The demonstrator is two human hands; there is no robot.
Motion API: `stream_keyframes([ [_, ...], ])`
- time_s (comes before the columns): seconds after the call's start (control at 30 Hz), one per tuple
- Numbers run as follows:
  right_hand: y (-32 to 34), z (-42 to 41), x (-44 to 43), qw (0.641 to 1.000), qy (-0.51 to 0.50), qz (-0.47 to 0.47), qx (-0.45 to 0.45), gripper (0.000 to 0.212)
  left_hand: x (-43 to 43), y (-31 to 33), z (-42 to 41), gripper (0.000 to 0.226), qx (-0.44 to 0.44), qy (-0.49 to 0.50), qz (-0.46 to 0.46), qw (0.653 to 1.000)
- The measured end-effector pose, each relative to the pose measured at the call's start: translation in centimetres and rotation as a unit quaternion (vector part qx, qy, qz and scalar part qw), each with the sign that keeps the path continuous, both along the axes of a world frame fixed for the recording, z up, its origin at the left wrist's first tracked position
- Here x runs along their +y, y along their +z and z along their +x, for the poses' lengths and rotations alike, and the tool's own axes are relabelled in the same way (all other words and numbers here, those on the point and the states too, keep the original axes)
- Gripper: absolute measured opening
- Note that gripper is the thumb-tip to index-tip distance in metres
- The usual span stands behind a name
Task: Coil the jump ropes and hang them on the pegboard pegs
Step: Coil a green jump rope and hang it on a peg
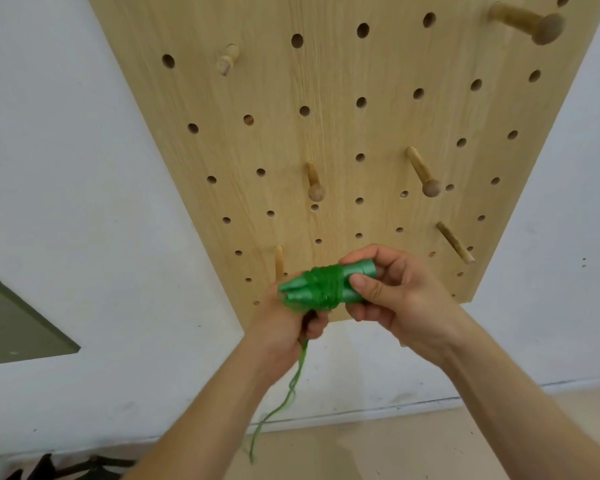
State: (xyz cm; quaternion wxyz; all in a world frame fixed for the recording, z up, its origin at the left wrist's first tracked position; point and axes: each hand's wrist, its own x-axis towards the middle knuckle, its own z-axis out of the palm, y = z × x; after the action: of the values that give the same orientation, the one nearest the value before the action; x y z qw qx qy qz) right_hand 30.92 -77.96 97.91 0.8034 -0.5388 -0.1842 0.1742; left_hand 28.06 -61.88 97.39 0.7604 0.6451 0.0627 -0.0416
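A green jump rope (pixel 321 287) has its two green handles side by side, with the cord wound tightly round them. My right hand (pixel 392 296) grips the handles' butt ends. My left hand (pixel 291 327) holds the loose cord just below the bundle; a length of cord (pixel 284 403) hangs down from it toward the floor. The bundle is in front of the lower edge of the wooden pegboard (pixel 343 133). Several wooden pegs stick out of the board, among them one (pixel 315 183) above the bundle and one (pixel 425 173) to its upper right.
The pegboard hangs on a white wall (pixel 84 202). A short peg (pixel 278 266) sits just left of the bundle, a slanted one (pixel 454 242) to the right. Dark objects (pixel 52 467) lie at the bottom left on the floor. A grey-green panel (pixel 11 323) is at the left.
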Motion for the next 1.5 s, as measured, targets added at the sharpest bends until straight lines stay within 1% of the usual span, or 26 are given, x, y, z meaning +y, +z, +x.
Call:
stream_keyframes([
  [0.07,-1.1,0.0,0.8,0.997,-0.061,0.021,0.039,0.020,-1.1,-1.3,-0.9,0.020,-0.001,0.025,-0.019,1.000],
  [0.13,-1.8,-0.1,1.4,0.991,-0.121,-0.009,0.049,0.014,-1.8,-2.6,-1.5,0.014,0.004,0.051,0.000,0.999],
  [0.2,-2.4,-0.3,1.7,0.984,-0.169,-0.036,0.050,0.011,-2.2,-3.4,-1.9,0.015,-0.039,0.079,0.116,0.989],
  [0.33,-2.9,-0.6,2.3,0.963,-0.246,-0.109,0.009,0.014,-2.1,-2.9,-2.5,0.011,-0.145,0.088,0.323,0.931],
  [0.37,-3.1,-0.6,2.4,0.951,-0.267,-0.151,-0.026,0.016,-1.9,-2.8,-2.6,0.012,-0.165,0.080,0.373,0.909],
  [0.4,-3.3,-0.7,2.4,0.933,-0.287,-0.202,-0.076,0.018,-1.8,-2.7,-2.6,0.017,-0.186,0.073,0.444,0.873],
  [0.47,-3.5,-0.9,2.6,0.884,-0.309,-0.295,-0.190,0.023,-1.5,-2.6,-2.3,0.029,-0.223,0.066,0.598,0.767],
  [0.57,-3.5,-1.0,2.2,0.828,-0.326,-0.346,-0.297,0.021,-1.6,-1.5,-2.7,0.013,-0.274,0.040,0.696,0.662],
  [0.63,-3.1,-0.6,1.6,0.815,-0.329,-0.365,-0.307,0.019,-1.3,-1.2,-3.0,0.037,-0.317,0.029,0.723,0.613],
  [0.67,-2.8,-0.4,1.3,0.816,-0.322,-0.376,-0.300,0.019,-0.9,-1.0,-3.0,0.039,-0.341,0.028,0.737,0.583],
  [0.73,-2.4,-0.2,0.8,0.821,-0.293,-0.395,-0.289,0.019,0.0,-0.7,-2.8,0.031,-0.391,0.014,0.751,0.532],
  [0.77,-2.3,-0.2,0.7,0.823,-0.274,-0.402,-0.293,0.019,0.4,-0.4,-2.7,0.026,-0.408,0.003,0.752,0.518],
  [0.83,-2.2,-0.3,0.5,0.819,-0.235,-0.413,-0.321,0.020,1.1,0.3,-2.2,0.011,-0.425,-0.015,0.747,0.511],
  [0.87,-2.1,-0.5,0.4,0.812,-0.216,-0.419,-0.343,0.020,1.5,0.7,-1.9,0.009,-0.421,-0.021,0.744,0.519],
  [0.9,-1.9,-0.6,0.3,0.804,-0.199,-0.422,-0.368,0.021,1.9,1.3,-1.5,0.018,-0.413,-0.023,0.738,0.533],
  [0.97,-1.4,-0.9,0.0,0.788,-0.175,-0.417,-0.419,0.028,2.3,2.3,-0.6,0.035,-0.397,-0.049,0.702,0.589],
  [1.0,-1.1,-1.0,-0.2,0.780,-0.169,-0.415,-0.438,0.033,2.5,2.8,-0.3,0.038,-0.395,-0.062,0.681,0.614],
  [1.07,-0.6,-1.0,-0.6,0.765,-0.155,-0.424,-0.458,0.041,2.3,4.1,-0.3,0.030,-0.363,-0.065,0.655,0.660],
  [1.13,-0.2,-1.3,-0.9,0.765,-0.130,-0.429,-0.462,0.041,2.1,5.2,-0.3,0.013,-0.283,-0.041,0.597,0.750],
  [1.2,0.7,-1.7,-1.3,0.801,-0.096,-0.410,-0.425,0.038,2.3,5.9,-0.2,0.005,-0.197,-0.048,0.489,0.848],
  [1.3,2.3,-2.0,-2.1,0.897,-0.035,-0.317,-0.307,0.034,2.8,6.1,0.0,0.004,-0.116,-0.133,0.323,0.930],
  [1.37,3.0,-2.0,-2.3,0.955,-0.011,-0.188,-0.228,0.028,2.8,5.1,-0.1,0.010,-0.070,-0.160,0.174,0.969],
  [1.4,2.9,-1.9,-2.1,0.974,-0.007,-0.127,-0.189,0.024,2.3,4.3,-0.2,0.009,-0.040,-0.145,0.092,0.984],
  [1.43,2.7,-1.7,-1.7,0.986,-0.009,-0.071,-0.150,0.021,1.6,3.5,-0.4,0.005,-0.013,-0.116,0.015,0.993],
  [1.47,2.2,-1.7,-1.2,0.994,-0.017,-0.018,-0.106,0.019,0.8,2.7,-0.5,0.010,0.003,-0.076,-0.035,0.997],
  [1.5,1.7,-1.6,-0.5,0.997,-0.028,0.036,-0.060,0.019,-0.1,1.9,-0.8,0.018,0.008,-0.033,-0.059,0.998],
])
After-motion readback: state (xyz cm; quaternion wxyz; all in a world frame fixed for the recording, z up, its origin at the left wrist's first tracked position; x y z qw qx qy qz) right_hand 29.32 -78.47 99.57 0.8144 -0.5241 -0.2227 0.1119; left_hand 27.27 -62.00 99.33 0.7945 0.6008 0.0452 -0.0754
